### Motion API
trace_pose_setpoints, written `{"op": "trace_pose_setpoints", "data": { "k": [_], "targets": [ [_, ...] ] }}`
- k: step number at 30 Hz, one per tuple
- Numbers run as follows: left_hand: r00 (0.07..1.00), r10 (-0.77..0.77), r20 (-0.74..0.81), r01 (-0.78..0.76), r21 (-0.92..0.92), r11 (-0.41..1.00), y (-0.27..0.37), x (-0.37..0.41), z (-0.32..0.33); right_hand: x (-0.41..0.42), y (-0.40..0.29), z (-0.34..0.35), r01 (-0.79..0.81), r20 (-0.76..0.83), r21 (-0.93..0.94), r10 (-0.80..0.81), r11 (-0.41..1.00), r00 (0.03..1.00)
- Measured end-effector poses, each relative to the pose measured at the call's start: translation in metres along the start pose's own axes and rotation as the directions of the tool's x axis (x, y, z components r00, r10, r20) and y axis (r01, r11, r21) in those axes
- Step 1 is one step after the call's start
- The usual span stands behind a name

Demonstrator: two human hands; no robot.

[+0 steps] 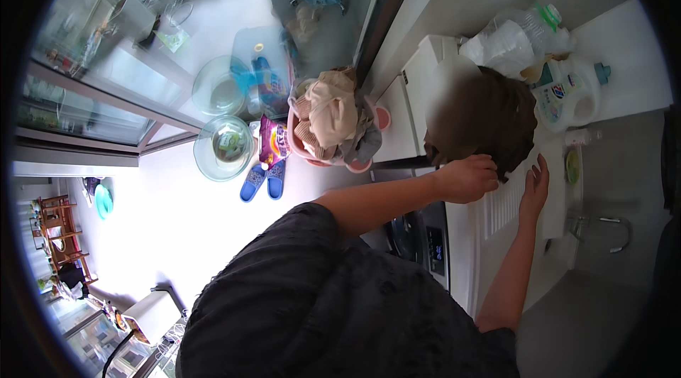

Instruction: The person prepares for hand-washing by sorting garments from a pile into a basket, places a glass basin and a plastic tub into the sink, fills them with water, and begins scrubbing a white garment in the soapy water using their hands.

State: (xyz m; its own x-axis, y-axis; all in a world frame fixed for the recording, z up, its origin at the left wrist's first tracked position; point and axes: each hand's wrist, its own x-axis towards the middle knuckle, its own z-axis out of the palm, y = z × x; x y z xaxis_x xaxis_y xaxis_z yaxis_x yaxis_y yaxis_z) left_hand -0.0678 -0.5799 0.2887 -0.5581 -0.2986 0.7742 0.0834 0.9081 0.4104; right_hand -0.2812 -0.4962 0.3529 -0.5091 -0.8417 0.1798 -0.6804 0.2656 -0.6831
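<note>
A bunched dark brown cloth (505, 117), partly blurred, lies on the white counter around the laundry sink. My left hand (468, 180) has its fingers curled on the cloth's near edge and grips it. To its right, my right hand (533, 186) is raised with fingers apart, close to the cloth and holding nothing. Beneath the hands is the ridged white washboard (503, 213) of the sink. Below the counter, a dark front-loading washing machine (436, 250) shows a lit display.
A white detergent jug (572, 93) and clear plastic bottles (511, 40) stand behind the cloth. The faucet (612, 234) is at right. On the floor are a pink basket (293, 136) heaped with clothes, a purple bag (273, 141), a clear basin (207, 157) and blue slippers (252, 183).
</note>
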Motion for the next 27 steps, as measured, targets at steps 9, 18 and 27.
{"op": "trace_pose_setpoints", "data": {
  "k": [9, 18, 27],
  "targets": [
    [0.411, -0.881, 0.236, 0.899, 0.057, 0.435, 0.134, -0.317, -0.130, -0.196, 0.041, 0.006, -0.158, -0.041, -0.039, 0.157, 0.987, 0.987],
    [-0.542, -0.821, 0.179, 0.833, -0.018, -0.554, 0.131, -0.624, -0.276, -0.256, 0.008, 0.035, 0.004, -0.015, -0.694, -0.020, 0.720, 1.000],
    [-0.762, -0.609, 0.220, 0.466, -0.467, -0.752, 0.026, -0.728, -0.341, -0.244, 0.015, 0.061, -0.211, -0.155, -0.818, 0.148, 0.535, 0.977]
  ]
}}
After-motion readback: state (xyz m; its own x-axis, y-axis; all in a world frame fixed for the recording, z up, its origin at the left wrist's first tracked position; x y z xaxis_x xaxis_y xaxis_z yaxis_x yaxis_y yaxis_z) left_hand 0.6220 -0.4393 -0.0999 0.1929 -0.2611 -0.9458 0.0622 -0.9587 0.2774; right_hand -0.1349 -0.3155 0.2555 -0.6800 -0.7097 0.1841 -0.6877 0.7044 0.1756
